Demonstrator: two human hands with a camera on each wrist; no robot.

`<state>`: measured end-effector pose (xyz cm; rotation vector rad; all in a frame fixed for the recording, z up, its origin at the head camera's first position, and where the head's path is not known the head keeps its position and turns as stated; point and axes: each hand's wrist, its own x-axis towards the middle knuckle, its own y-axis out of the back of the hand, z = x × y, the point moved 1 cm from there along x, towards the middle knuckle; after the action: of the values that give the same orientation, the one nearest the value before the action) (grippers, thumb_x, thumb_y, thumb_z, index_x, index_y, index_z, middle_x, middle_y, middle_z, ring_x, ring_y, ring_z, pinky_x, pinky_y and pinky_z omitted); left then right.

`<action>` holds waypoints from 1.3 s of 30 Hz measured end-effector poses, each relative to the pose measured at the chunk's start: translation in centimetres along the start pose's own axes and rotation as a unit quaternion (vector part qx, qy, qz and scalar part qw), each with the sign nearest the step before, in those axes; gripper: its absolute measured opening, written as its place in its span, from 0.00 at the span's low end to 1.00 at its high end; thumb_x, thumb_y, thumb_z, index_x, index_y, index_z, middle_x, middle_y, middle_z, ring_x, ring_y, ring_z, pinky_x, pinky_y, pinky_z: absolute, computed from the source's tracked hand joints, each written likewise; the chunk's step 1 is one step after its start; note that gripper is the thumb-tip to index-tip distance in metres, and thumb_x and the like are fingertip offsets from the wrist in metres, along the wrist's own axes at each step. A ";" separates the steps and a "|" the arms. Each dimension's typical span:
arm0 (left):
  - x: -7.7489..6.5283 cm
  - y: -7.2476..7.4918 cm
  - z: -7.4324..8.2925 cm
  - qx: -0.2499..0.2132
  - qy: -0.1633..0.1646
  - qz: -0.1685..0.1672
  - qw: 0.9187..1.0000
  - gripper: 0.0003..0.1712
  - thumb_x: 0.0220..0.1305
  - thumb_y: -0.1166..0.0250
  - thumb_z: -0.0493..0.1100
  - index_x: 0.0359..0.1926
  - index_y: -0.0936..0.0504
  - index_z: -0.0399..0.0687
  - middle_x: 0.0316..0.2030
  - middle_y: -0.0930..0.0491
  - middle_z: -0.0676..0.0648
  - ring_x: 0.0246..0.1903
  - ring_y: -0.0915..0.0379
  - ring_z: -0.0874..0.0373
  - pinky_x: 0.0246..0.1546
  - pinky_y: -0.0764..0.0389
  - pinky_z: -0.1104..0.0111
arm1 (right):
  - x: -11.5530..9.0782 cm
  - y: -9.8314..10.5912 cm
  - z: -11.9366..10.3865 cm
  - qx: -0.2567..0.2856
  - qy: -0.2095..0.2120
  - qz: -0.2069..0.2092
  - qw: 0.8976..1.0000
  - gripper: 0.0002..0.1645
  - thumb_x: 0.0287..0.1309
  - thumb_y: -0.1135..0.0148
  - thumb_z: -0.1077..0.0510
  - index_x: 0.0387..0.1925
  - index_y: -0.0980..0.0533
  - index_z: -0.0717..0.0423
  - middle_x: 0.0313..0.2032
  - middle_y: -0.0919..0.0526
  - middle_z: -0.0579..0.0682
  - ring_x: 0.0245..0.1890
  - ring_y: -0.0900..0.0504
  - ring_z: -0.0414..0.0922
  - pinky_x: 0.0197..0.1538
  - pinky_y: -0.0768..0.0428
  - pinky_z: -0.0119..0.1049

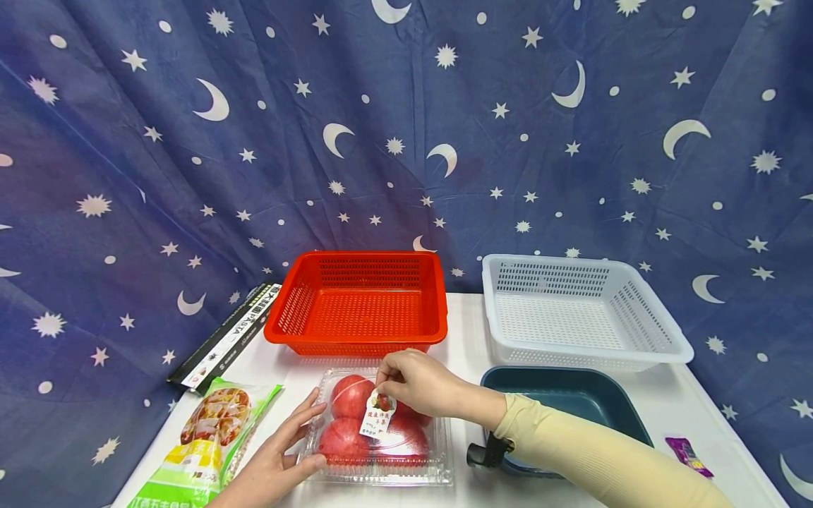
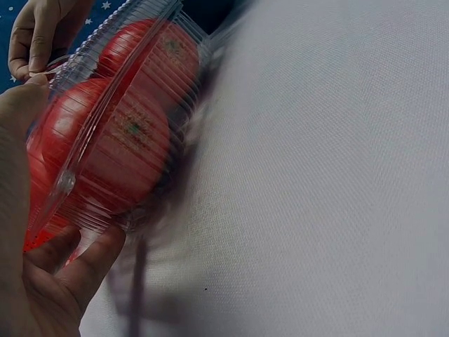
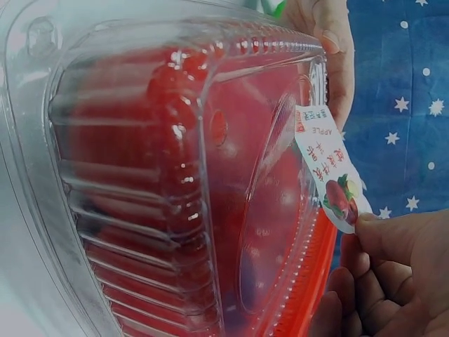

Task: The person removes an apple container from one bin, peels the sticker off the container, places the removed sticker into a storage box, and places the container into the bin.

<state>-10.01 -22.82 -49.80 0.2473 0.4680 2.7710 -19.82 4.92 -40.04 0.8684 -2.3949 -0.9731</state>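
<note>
A clear plastic clamshell box point(image 1: 438, 469) of red apples point(image 1: 343, 439) stands on the table, its lid down. My right hand point(image 1: 420, 384) reaches over the box and pinches the rounded end of a white paper label point(image 1: 376, 418) between thumb and forefinger. The label point(image 3: 326, 165) carries the word APPLE and a fruit picture; its free end lies against the lid in the right wrist view. With spread, fairly straight fingers, my left hand point(image 1: 277, 451) rests against the box's left side. In the left wrist view, its fingers point(image 2: 95, 263) touch the lower end of the box.
Behind the box sits a red basket point(image 1: 362, 349), with a white basket point(image 1: 587, 358) to its right. A dark teal tray point(image 1: 571, 377) lies under my right forearm. Left are a black pasta box point(image 1: 222, 342) and a green food bag point(image 1: 206, 441); a purple packet point(image 1: 688, 455) lies far right.
</note>
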 end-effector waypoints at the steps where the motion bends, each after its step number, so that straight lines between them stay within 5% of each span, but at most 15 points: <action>1: 0.0 0.0 0.0 0.000 -0.003 0.000 1.000 0.39 0.68 0.32 0.35 0.76 0.37 0.44 0.80 0.57 0.35 0.66 0.44 0.24 0.50 0.19 0.68 | 0.0 0.1 0.0 -0.002 -0.002 0.003 1.000 0.06 0.64 0.31 0.63 0.32 0.19 0.50 0.25 0.21 0.36 0.26 0.26 0.34 0.34 0.25 0.29; 9: 0.0 0.0 0.0 0.000 -0.004 0.000 1.000 0.39 0.68 0.32 0.34 0.76 0.37 0.47 0.80 0.56 0.35 0.67 0.44 0.25 0.50 0.20 0.68 | 0.3 1.6 0.2 0.025 -0.050 0.029 0.998 0.06 0.66 0.33 0.61 0.33 0.21 0.48 0.26 0.20 0.42 0.25 0.27 0.38 0.29 0.27 0.31; 22: 0.0 0.0 -0.1 0.001 -0.004 0.000 1.000 0.39 0.68 0.32 0.34 0.76 0.37 0.47 0.80 0.56 0.35 0.67 0.45 0.25 0.50 0.21 0.68 | -0.2 2.6 0.5 0.040 -0.053 0.027 0.997 0.05 0.68 0.34 0.60 0.34 0.20 0.47 0.28 0.17 0.42 0.26 0.26 0.37 0.30 0.28 0.31; 39: 0.0 0.1 0.2 0.004 0.041 -0.003 0.999 0.38 0.69 0.32 0.38 0.76 0.36 0.53 0.81 0.57 0.39 0.69 0.45 0.27 0.52 0.21 0.62 | -3.9 8.2 3.8 0.010 -0.098 0.084 0.992 0.05 0.68 0.36 0.61 0.34 0.19 0.49 0.27 0.16 0.42 0.30 0.22 0.43 0.34 0.25 0.36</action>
<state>-10.03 -22.80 -49.60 0.1351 0.4988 2.7820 -22.40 13.96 -37.08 0.5874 -2.5974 -1.0115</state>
